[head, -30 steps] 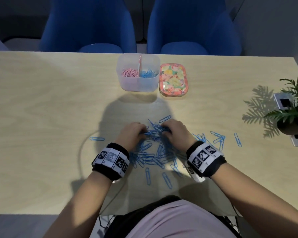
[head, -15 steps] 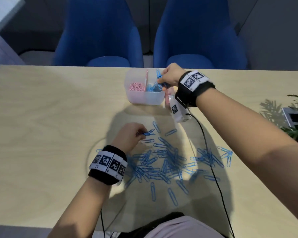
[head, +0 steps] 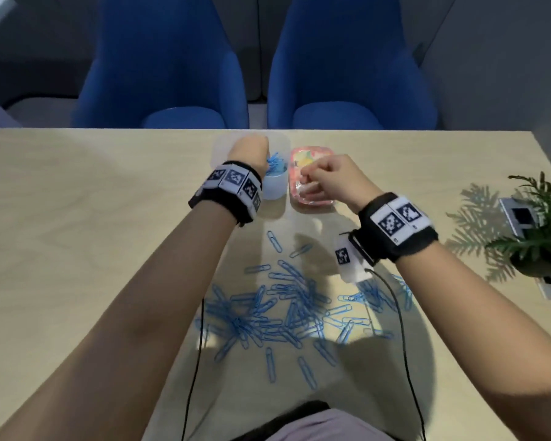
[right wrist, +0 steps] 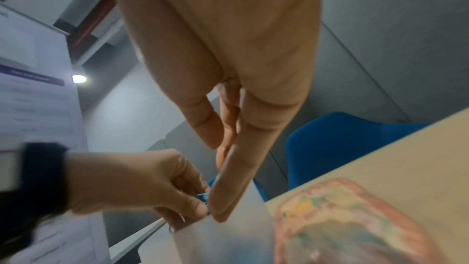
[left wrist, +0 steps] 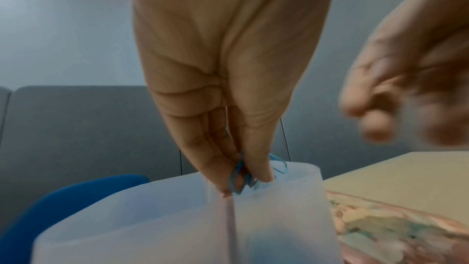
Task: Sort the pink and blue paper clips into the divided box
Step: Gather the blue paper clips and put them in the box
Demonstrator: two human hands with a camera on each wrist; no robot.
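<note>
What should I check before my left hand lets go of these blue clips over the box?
1. Left hand pinches blue paper clips: ok.
2. Its fingers sit above the divided box rim: ok.
3. Clips are on the blue side of the divider: cannot tell, they hang almost over it.
4. Right hand holds nothing and is off the box, above the floral lid: ok.
5. Loose blue clips left on the table: not ok, many remain.

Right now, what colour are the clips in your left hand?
Blue; the paper clips pinched in the left hand show best in the left wrist view.
</note>
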